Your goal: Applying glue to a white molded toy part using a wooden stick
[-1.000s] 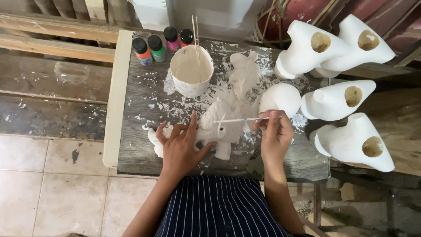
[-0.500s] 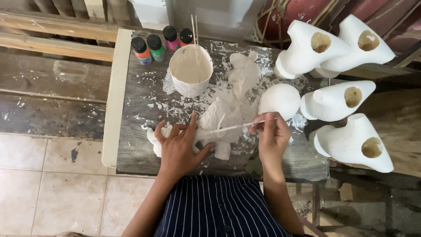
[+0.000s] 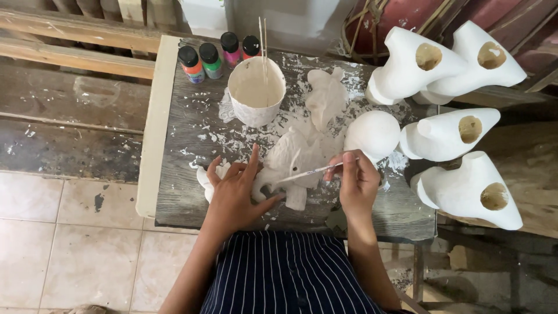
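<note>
Centre-left of frame, left hand [image 3: 234,195] lies flat, fingers spread, pressing white figure [image 3: 293,160] onto grey table [image 3: 186,134]; white cup [image 3: 256,92] above; centre-right, right hand [image 3: 357,183] fingers pinched on thin brush [image 3: 308,172], tip touching figure; white hollow casts [image 3: 447,134] far right.

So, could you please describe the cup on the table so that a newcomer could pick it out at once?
Start at the worn grey wooden table splashed with white. Near its far edge, beside a row of four small paint bottles, stands the white cup. It is the only open, round container there, with two thin sticks standing in it.
</note>
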